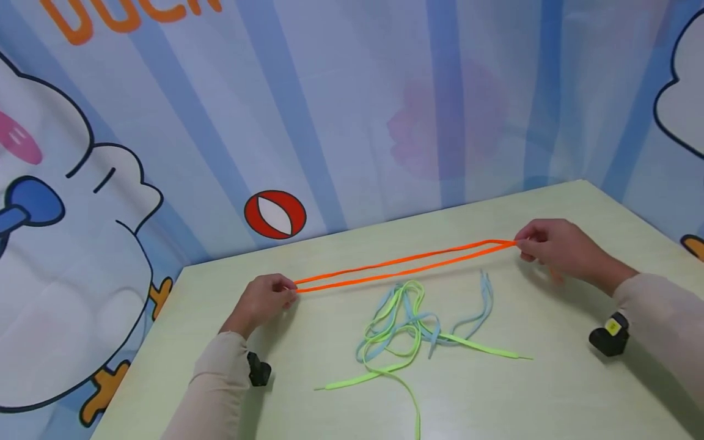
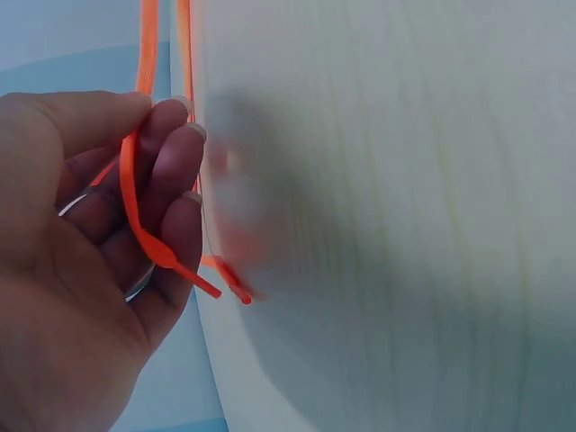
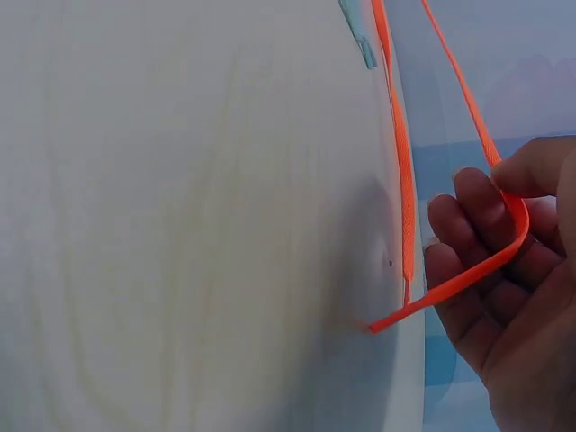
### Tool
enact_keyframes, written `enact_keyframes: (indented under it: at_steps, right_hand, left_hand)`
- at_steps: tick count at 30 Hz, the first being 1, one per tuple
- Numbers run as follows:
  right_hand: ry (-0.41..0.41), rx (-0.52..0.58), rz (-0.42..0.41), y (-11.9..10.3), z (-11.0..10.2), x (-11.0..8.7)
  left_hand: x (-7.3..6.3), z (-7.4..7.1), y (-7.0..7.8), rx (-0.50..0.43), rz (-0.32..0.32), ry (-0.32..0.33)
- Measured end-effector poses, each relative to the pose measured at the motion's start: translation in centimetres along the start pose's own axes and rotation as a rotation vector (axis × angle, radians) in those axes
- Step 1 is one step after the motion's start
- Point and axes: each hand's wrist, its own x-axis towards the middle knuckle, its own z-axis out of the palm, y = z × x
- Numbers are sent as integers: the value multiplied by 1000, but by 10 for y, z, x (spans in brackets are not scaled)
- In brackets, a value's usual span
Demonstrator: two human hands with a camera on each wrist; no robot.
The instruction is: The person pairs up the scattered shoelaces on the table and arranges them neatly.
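Note:
Stretched between the two hands, above the table, runs an orange shoelace [image 1: 393, 263] in two nearly parallel strands. My left hand [image 1: 266, 300] pinches one end between thumb and fingertips. In the left wrist view a tail of the orange shoelace [image 2: 130, 193] crosses the palm, and another tip shows behind the fingers. At the far right, my right hand [image 1: 566, 250] pinches the other end. The right wrist view shows a tail of orange shoelace [image 3: 450, 285] across the curled fingers, with a second strand beside them.
Below the stretched strands, a green shoelace [image 1: 484, 346] and a light blue shoelace [image 1: 486, 299] lie in a loose tangle on the pale table [image 1: 522, 403]. A printed blue striped backdrop [image 1: 352, 122] rises behind the table's back edge.

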Motion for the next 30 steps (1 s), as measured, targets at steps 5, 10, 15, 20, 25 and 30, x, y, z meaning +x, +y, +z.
enact_keyframes:
  at_steps: [5,10,15,20,25,30]
  right_hand:
    - [4,-37,-13,6,-2,9]
    - [11,-114,-21,12,1,13]
    - [7,-176,5,15,2,14]
    - [36,-268,-23,18,-1,14]
    - [52,-317,-33,26,-7,13]
    - [70,-335,-50,27,-7,17]
  left_hand:
    - [5,0,1,27,-20,15]
    - [9,2,4,37,-34,35]
    - [13,1,3,110,-59,58]
    - [13,1,0,129,-74,90]
    - [13,5,-1,127,-60,91]
    - [12,5,-1,179,-72,120]
